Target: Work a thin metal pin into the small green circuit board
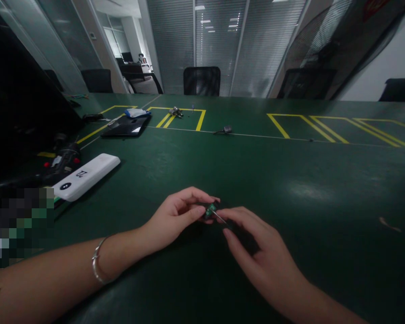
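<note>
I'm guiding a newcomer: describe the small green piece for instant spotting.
At the dark green table, find the left hand, whose arm wears a silvery bangle. It grips the small green piece, stubby unlike the thin metallic rod at the right hand.

On the white bar-shaped case [93, 174] lying on the bench [324, 225] to my left, I see a pair of bold dark characters [81, 173], slanted along its top; I read them as something like "22" or "ZZ" and cannot tell which. Nearer its lower end sits a black round mark [65, 186] with a small pale sign in it, too small for me to make out. The blue-and-white packet [136, 113] gives me no legible words. High on my right, a dark red patch [374, 8] carries paler marks, too blurred to read.
</note>
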`<state>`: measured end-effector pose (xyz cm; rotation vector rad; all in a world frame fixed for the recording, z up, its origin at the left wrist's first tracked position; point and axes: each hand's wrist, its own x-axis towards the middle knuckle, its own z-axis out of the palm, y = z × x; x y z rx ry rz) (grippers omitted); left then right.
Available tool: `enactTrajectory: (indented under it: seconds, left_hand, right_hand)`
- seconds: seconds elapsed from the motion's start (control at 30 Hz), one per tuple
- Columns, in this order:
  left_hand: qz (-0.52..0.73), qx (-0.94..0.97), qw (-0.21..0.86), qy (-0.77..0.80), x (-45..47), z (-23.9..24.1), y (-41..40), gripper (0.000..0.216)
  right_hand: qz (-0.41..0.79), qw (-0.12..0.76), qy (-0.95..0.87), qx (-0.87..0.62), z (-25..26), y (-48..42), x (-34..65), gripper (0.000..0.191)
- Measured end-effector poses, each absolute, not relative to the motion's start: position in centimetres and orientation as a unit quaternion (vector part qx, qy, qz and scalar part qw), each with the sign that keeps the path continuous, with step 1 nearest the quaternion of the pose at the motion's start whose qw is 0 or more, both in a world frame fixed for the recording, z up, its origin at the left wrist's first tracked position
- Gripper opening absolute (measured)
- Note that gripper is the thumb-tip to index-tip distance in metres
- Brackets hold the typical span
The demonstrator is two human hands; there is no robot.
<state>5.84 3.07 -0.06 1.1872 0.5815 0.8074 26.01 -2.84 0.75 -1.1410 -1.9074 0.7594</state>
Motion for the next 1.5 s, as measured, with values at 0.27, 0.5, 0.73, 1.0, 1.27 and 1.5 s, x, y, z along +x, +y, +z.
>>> enactTrajectory:
  seconds: [0.27, 0.5, 0.73, 1.0, 1.27, 1.5]
  left_hand:
    - [0.329, 0.54, 0.732, 0.253, 5.3, 0.5, 3.0, 0.041]
    - [0.311, 0.563, 0.707, 0.294, 5.4, 0.9, 3.1, 0.027]
    - [0.34, 0.552, 0.703, 0.291, 5.1, 0.6, 3.6, 0.019]
    - [0.393, 0.551, 0.67, 0.305, 4.6, 0.5, 4.1, 0.015]
    - [0.374, 0.59, 0.636, 0.328, 4.9, 0.2, 3.8, 0.016]
    - [0.366, 0.545, 0.685, 0.317, 5.7, 1.0, 3.8, 0.013]
  right_hand:
    - [0.294, 0.385, -0.745, -0.459, 1.0, -3.0, 25.4, 0.028]
    - [0.319, 0.384, -0.742, -0.448, 1.2, -2.7, 25.4, 0.029]
    - [0.302, 0.399, -0.742, -0.446, 0.5, -2.2, 25.3, 0.035]
    - [0.27, 0.388, -0.762, -0.442, 0.4, -1.8, 25.0, 0.039]
    - [0.276, 0.38, -0.756, -0.456, 0.3, -1.9, 25.4, 0.034]
    - [0.305, 0.403, -0.743, -0.44, 1.1, -1.9, 26.0, 0.035]
